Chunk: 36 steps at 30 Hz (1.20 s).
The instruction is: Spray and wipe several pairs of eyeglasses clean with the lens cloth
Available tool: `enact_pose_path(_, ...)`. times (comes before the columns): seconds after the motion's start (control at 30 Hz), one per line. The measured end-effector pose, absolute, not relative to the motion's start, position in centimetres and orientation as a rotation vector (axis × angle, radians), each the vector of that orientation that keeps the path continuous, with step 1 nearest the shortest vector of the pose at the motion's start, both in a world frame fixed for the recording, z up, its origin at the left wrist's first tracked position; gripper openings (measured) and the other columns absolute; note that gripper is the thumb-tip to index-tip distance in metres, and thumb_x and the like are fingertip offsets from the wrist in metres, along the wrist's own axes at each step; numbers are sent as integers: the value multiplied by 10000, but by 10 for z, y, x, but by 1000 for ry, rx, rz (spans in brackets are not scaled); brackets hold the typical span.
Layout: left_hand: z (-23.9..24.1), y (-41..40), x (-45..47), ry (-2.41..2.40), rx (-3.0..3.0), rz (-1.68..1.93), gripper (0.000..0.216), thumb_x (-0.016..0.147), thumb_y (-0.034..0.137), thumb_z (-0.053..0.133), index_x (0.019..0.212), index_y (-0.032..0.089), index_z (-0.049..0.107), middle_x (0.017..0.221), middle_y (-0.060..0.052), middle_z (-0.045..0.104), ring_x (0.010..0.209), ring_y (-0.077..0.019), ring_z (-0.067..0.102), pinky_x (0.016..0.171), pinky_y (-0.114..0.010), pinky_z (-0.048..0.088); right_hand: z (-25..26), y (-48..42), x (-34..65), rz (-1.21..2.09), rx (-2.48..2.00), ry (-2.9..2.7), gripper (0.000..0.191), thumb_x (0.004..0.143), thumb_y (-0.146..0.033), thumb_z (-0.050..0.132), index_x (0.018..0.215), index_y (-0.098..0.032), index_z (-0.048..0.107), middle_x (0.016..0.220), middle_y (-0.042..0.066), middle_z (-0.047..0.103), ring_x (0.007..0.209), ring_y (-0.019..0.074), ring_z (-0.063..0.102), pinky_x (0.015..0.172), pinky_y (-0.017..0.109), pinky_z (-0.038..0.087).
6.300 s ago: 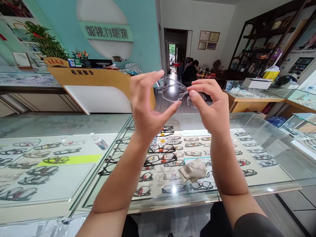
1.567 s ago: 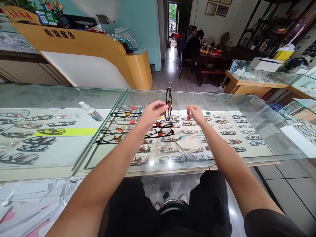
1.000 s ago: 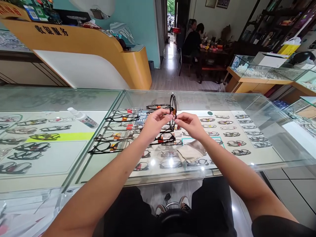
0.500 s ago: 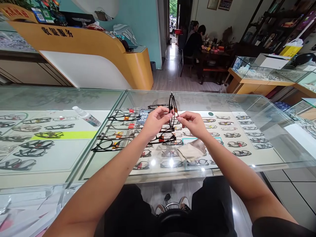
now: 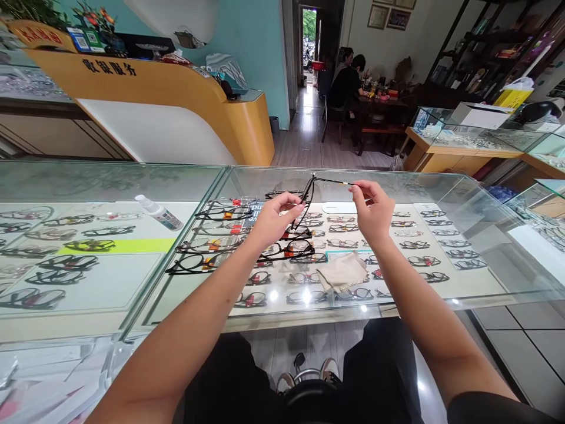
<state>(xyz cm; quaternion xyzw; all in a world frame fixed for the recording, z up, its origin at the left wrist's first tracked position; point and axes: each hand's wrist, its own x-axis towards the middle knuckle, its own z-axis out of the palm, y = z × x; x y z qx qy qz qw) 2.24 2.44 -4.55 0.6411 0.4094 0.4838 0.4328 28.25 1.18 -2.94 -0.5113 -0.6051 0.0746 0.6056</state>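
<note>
A pair of black-framed eyeglasses (image 5: 310, 191) is held up over the glass counter between both hands. My left hand (image 5: 279, 219) is closed on the front of the frame, which stands tilted on end. With thumb and fingers my right hand (image 5: 374, 209) pinches the tip of one temple arm, which stretches out to the right. Several dark eyeglasses (image 5: 286, 252) with orange and red tags lie on the glass below and left of my left hand. A beige cleaning cloth (image 5: 343, 272) rests crumpled on the counter, nearer me than my right hand.
A white spray bottle (image 5: 159, 213) is on the left part of the glass display counter (image 5: 176, 182). Rows of eyeglasses (image 5: 424, 261) show under the glass. Beyond stands a yellow cashier desk (image 5: 247, 126). Two people (image 5: 346, 82) sit at a table at the back.
My right hand has moved right and swung one temple arm of the eyeglasses outward. My left hand still grips the frame, now tilted more. The view has shifted slightly.
</note>
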Motion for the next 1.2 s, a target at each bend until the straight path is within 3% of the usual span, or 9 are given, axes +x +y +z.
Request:
enact_pose_path(0.2, -39, 18, 28, 972, 1456, 1197, 434, 795, 583, 885, 947, 221, 699, 1047, -74, 698, 1058, -261, 683, 713, -297, 603, -34, 3, 272, 84, -1095, -1463, 316, 1043, -415, 649, 1320, -265, 624, 1205, 80, 820, 833, 182, 763, 712, 330, 569)
enact_pose_path(0.3, -40, 16, 31, 950, 1432, 1205, 467, 780, 603, 898, 966, 219, 710, 1077, -80, 700, 1021, -248, 674, 701, -295, 609, -41, -4, 263, 66, -992, -1723, 282, 1035, -403, 666, 1281, -266, 650, 1216, 86, 788, 828, 178, 752, 719, 336, 581)
enact_pose_path(0.47, -44, 11, 37, 891, 1517, 1171, 431, 823, 577, 879, 967, 207, 712, 1027, -62, 677, 931, -209, 652, 714, -293, 611, -46, -7, 253, 14, -971, -2032, 365, 1077, -381, 594, 1419, -272, 662, 1351, 123, 736, 1103, 240, 759, 863, 366, 621)
enact_pose_path(0.67, -47, 10, 38, 920, 1516, 1175, 427, 853, 570, 854, 1003, 198, 708, 1060, -73, 655, 983, -233, 648, 708, -320, 638, -50, -1, 255, 1, -943, -1959, 296, 1042, -383, 639, 1303, -261, 703, 1515, 176, 589, 1377, 327, 633, 1115, 524, 576)
enact_pose_path(0.9, -49, 12, 39, 895, 1492, 1217, 407, 847, 556, 865, 961, 197, 714, 1006, -64, 672, 916, -209, 645, 713, -320, 638, -48, -1, 256, -74, -975, -1981, 212, 1022, -393, 658, 1160, -233, 672, 1688, 200, 471, 1533, 375, 504, 1224, 590, 458)
enact_pose_path(1.07, -40, 10, 37, 933, 1317, 1307, 523, 760, 627, 921, 955, 194, 703, 1071, -86, 694, 1024, -249, 667, 720, -358, 683, -47, 4, 261, -183, -970, -1969, 211, 993, -392, 700, 1133, -236, 683, 1590, 176, 597, 1552, 378, 485, 1260, 578, 425)
enact_pose_path(1.2, -30, 10, 32, 950, 1173, 1444, 558, 724, 625, 954, 956, 191, 691, 1072, -91, 715, 1081, -253, 683, 747, -350, 690, -46, 8, 265, -277, -962, -1990, 172, 1008, -392, 724, 1091, -244, 698, 1207, 102, 793, 1355, 341, 633, 1180, 515, 465)
